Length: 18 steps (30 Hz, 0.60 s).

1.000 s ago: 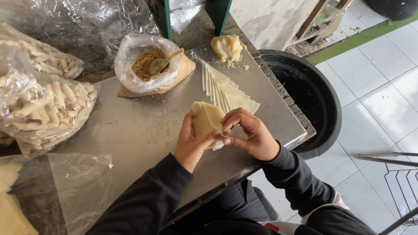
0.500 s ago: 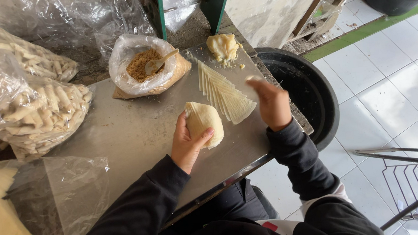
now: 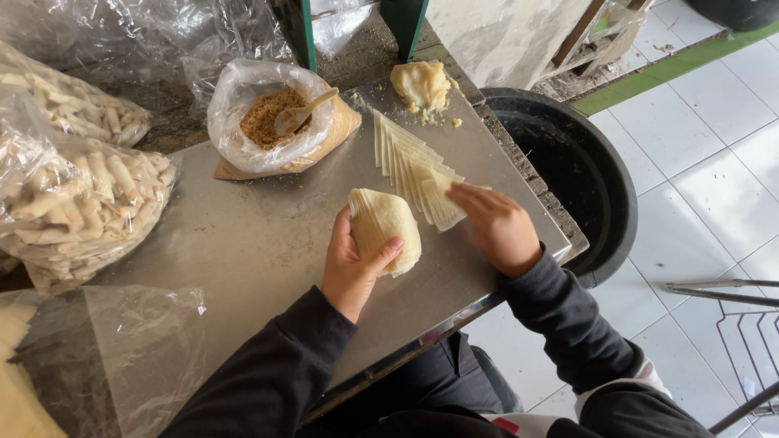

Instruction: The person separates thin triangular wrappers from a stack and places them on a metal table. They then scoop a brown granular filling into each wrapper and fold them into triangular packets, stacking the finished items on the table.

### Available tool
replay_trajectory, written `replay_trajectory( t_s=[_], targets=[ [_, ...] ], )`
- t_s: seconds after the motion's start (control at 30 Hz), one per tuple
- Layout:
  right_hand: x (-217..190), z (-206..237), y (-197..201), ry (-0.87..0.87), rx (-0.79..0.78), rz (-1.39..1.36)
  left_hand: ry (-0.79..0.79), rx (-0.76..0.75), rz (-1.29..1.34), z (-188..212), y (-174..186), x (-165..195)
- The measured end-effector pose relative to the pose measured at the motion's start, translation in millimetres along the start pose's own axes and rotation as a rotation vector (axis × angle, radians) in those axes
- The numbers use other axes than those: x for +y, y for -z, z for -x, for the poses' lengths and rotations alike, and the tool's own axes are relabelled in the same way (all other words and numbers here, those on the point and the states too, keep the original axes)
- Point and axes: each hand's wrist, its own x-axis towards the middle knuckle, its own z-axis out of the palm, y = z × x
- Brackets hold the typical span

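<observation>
Our left hand (image 3: 356,266) grips a wrapper stack (image 3: 387,228), right hand (image 3: 498,229) fingers flat on the fanned wrappers (image 3: 415,166) on the worktop (image 3: 253,248); filling (image 3: 272,117) untouched, many wrappers left.

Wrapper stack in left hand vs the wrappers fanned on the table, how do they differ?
The stack of wrappers is bunched and gripped by the left hand; the fanned wrappers lie flat in an overlapping row on the metal table, the right hand touching their near end. The stack looks thick, the fan thin. Both are pale cream sheets.
</observation>
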Motion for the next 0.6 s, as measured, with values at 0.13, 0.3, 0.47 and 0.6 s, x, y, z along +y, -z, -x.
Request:
replay_trajectory(
  t_s=[0.13,0.3,0.47,0.6],
  targets=[
    [18,-4,10,-0.56,0.22,-0.39,-0.018,0.001,-0.019,2,0,-1],
    [22,-8,19,-0.447,0.328,-0.389,0.013,0.011,-0.026,1,0,0],
    [-6,-3,7,-0.031,0.005,-0.037,-0.001,0.011,-0.031,1,-2,1],
    [-19,3,8,-0.032,-0.058,-0.004,-0.015,0.009,-0.03,1,-2,1]
  ],
)
